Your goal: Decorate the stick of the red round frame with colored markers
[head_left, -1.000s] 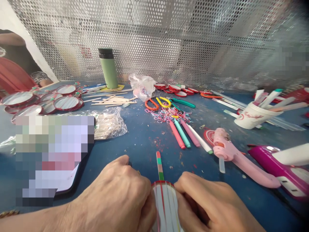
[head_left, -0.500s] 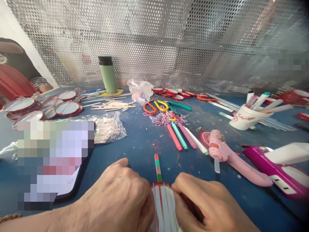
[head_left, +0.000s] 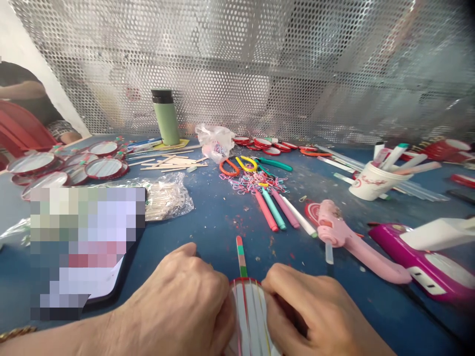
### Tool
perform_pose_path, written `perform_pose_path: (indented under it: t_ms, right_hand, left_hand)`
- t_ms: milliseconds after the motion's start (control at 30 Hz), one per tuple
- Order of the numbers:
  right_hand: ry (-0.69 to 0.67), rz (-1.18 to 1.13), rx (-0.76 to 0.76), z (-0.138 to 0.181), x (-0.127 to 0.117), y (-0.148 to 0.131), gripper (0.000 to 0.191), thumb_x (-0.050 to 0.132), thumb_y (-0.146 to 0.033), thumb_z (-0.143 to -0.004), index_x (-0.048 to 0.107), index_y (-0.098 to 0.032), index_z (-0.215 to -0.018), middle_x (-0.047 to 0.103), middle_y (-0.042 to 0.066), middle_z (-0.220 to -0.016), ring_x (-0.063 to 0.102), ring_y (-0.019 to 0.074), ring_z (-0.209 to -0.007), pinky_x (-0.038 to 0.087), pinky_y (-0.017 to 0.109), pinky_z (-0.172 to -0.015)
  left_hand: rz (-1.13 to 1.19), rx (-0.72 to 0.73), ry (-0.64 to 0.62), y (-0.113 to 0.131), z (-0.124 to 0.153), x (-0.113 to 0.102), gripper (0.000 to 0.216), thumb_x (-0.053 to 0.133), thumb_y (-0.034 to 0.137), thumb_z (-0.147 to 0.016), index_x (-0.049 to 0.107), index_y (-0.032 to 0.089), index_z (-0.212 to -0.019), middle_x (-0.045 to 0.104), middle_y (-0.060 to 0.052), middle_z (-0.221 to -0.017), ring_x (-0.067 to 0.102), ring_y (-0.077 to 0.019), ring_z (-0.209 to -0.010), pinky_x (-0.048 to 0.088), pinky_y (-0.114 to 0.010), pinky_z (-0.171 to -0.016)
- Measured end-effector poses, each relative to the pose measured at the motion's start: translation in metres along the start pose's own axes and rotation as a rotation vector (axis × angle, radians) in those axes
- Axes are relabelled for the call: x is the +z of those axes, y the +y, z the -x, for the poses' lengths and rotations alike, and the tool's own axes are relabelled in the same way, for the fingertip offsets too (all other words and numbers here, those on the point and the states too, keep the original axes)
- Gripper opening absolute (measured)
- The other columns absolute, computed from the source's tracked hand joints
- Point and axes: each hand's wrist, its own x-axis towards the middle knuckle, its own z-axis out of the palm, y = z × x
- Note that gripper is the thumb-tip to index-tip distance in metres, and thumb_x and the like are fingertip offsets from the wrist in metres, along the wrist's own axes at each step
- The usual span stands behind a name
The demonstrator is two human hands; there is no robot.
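Note:
At the bottom centre is a round red-rimmed disc (head_left: 250, 316) with a pale face. Several coloured bands or lines run lengthwise over it. A flat craft stick (head_left: 241, 257), striped pink, teal, brown and green, juts from its far edge. My left hand (head_left: 185, 296) is closed at the disc's left side, fingers curled under and partly hidden. On the opposite side my right hand (head_left: 315, 306) grips the edge with thumb and bent fingers. The near part of the disc is cut off by the frame. Beyond it lie several markers (head_left: 272, 210) and a heap of small coloured rubber bands (head_left: 256, 183).
A phone (head_left: 107, 247) stands left, near bagged sticks (head_left: 168, 198) and stacked red-rimmed discs (head_left: 106, 168). Rightward are a pink glue gun (head_left: 365, 252), a purple power strip (head_left: 419, 262) and a paper cup (head_left: 378, 182) of markers. A green bottle (head_left: 166, 121) stands behind; a person (head_left: 25, 99) sits far left.
The view has shifted slightly, so things on the right sit a little further left. Both hands keep their hold on the disc, with hardly any movement.

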Motion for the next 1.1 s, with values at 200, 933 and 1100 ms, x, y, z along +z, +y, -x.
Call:
perform_pose_path:
  t_ms: [200, 933, 1100]
  right_hand:
    - [0.036, -0.026, -0.023, -0.0015, -0.0005, -0.0006, 0.025, 0.045, -0.008, -0.087, 0.040, -0.022, -0.067, 0.053, -0.006, -0.059, 0.046, 0.0068, -0.044, 0.030, 0.021, -0.043]
    - [0.070, -0.026, -0.035, -0.0037, 0.0010, -0.0015, 0.026, 0.043, -0.006, -0.083, 0.034, -0.023, -0.066, 0.046, -0.007, -0.055, 0.043, 0.0072, -0.044, 0.027, 0.022, -0.045]
    - [0.066, -0.028, -0.043, -0.0027, 0.0009, -0.0012, 0.025, 0.044, -0.005, -0.083, 0.037, -0.023, -0.067, 0.050, -0.007, -0.056, 0.044, 0.0071, -0.043, 0.028, 0.022, -0.043]
  left_hand:
    - [-0.011, -0.002, -0.018, 0.0004, 0.0002, 0.0001, 0.033, 0.046, 0.009, -0.087, 0.060, 0.018, -0.058, 0.060, 0.000, -0.055, 0.051, -0.0127, -0.050, 0.045, -0.027, -0.070]
    - [-0.172, 0.069, -0.192, 0.0054, -0.0019, -0.0077, 0.024, 0.051, 0.006, -0.081, 0.067, 0.018, -0.068, 0.066, -0.003, -0.064, 0.057, -0.0147, -0.054, 0.051, -0.047, -0.092]
    - [-0.158, 0.005, -0.174, 0.0054, -0.0041, -0.0060, 0.026, 0.048, 0.007, -0.082, 0.068, 0.018, -0.068, 0.070, -0.004, -0.069, 0.061, -0.0174, -0.060, 0.051, -0.049, -0.092]
